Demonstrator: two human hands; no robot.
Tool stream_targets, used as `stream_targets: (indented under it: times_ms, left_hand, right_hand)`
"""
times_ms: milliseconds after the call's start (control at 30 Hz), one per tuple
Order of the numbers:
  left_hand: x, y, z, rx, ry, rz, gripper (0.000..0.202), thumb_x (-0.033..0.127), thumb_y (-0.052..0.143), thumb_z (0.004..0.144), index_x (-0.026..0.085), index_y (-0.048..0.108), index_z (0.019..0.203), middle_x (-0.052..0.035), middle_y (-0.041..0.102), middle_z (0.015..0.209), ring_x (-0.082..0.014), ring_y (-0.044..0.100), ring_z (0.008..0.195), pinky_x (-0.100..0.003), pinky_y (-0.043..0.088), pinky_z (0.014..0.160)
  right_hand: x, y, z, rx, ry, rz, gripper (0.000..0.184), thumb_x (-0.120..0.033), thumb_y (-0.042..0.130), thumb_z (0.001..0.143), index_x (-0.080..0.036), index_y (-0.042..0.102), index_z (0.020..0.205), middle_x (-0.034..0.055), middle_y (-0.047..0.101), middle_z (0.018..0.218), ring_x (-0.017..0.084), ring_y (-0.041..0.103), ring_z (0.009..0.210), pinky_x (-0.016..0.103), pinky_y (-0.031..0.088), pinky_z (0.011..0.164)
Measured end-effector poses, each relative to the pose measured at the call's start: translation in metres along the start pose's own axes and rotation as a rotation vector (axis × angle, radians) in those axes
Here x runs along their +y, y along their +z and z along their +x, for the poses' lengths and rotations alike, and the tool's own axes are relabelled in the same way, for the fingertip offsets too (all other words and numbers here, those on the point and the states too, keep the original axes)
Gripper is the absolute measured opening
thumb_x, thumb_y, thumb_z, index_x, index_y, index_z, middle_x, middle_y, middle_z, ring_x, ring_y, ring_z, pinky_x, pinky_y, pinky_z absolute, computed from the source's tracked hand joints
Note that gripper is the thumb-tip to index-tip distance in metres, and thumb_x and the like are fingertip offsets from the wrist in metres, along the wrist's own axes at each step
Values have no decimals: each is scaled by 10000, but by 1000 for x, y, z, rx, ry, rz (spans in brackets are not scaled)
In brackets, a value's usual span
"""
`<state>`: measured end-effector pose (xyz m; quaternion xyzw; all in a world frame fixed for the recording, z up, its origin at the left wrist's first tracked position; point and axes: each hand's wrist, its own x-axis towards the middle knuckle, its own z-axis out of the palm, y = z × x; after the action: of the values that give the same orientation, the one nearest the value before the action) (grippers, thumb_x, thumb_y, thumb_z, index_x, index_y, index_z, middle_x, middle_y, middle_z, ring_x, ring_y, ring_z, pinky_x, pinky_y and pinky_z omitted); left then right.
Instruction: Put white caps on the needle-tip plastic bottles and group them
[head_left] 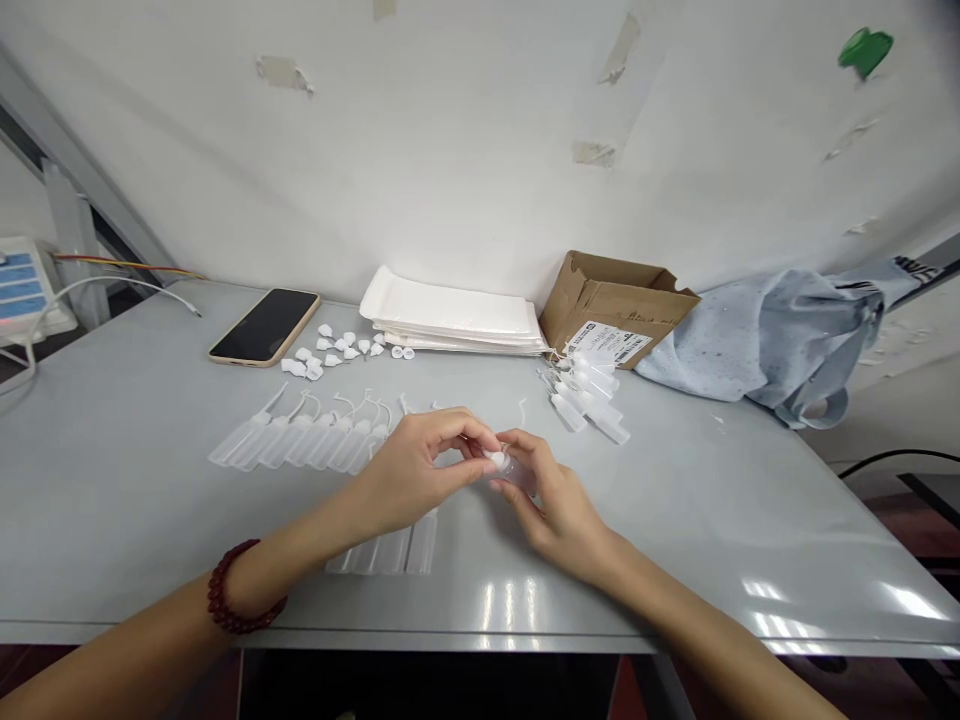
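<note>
My left hand [431,462], with a dark red bead bracelet [225,590] on its wrist, pinches a small white cap [496,459] between thumb and fingers. The cap sits at the neck of a small translucent squeeze bottle [520,476], whose body my right hand [555,505] grips. Fingers hide part of both. To the left lies a slanted row of similar bottles [300,442] with thin white straps at their tops. More bottles [390,550] lie nearer me, partly covered by my left hand and forearm. A heap of bottles [589,392] with thin tips lies at the right.
Loose white caps [349,348] are scattered beside a phone [266,325]. Behind stand a stack of white padded envelopes [457,312] and an open cardboard box [619,305]. Pale blue cloth [757,335] lies at the right; a white cable [112,283] crosses the left corner.
</note>
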<state>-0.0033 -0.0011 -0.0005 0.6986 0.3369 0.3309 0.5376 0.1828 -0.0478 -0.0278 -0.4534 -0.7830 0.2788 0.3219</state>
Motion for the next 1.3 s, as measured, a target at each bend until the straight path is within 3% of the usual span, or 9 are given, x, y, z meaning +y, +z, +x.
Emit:
stream_targets:
  times_ms: [167,333,500,600,800,900,1000,1200,1300]
  left_hand:
    - [0,-3,-1,-56,100,67,102,165,594,809,179,678,865,-45,679,922,-167,610,890,-310,489,849]
    - [2,-7,1,-38,31,-22,182,194,645,777,175,656,957,-46,664,982,-168,601,930,-299,488,867]
    - [4,-4,1,-29,-177,49,239,385,602,815,156,666,836,-23,649,757,-149,594,713,-250,481,638]
    - [3,-1,1,-77,-163,159,299,417,544,845,159,670,762,3,590,625,-123,527,587,-231,411,532]
    - [4,-5,-1,-91,70,286,147,260,598,811,186,672,915,-16,663,856,-132,577,734,-256,460,714]
    - [5,-8,0,-83,3,307,202,360,638,792,191,670,898,-13,662,866,-136,569,725,-252,450,664]
    - [5,-7,0,-79,-94,308,292,448,559,839,181,665,790,-3,635,722,-134,542,648,-246,419,583]
    - [3,-7,0,-96,6,299,169,305,592,824,172,677,887,-19,667,847,-131,578,722,-242,451,680]
    - [3,-8,1,-90,-13,299,193,349,645,786,184,689,875,-12,676,832,-132,569,704,-234,442,645]
  right_hand:
    - [-6,-5,1,-43,119,105,313,-199,504,887,-210,373,1171,96,660,1127,149,637,736,257,474,575]
    - [-4,-4,2,-8,86,75,310,-170,493,882,-215,363,1160,90,666,1096,159,655,783,268,496,616]
    - [3,1,1,62,-4,-95,332,-148,465,879,-223,348,1180,115,633,1113,211,658,982,338,542,750]
    - [3,2,0,48,-16,-101,339,-124,443,875,-226,344,1183,118,633,1112,213,659,996,343,549,755]
    - [-2,-2,2,-35,0,17,335,-121,443,885,-229,314,1176,95,664,1060,189,672,949,329,545,766]
    - [0,0,1,-4,-19,-30,347,-118,435,881,-225,316,1188,113,635,1128,200,654,1014,338,545,791]
    - [3,2,0,28,-41,-104,347,-110,435,876,-220,327,1186,127,613,1147,203,662,974,336,553,755]
    - [6,2,1,13,-67,-151,331,-106,421,891,-213,319,1187,124,634,1076,205,670,918,317,554,684]
    - [8,4,1,53,-156,-238,323,-104,396,903,-195,319,1203,142,632,1056,213,667,903,329,556,682]
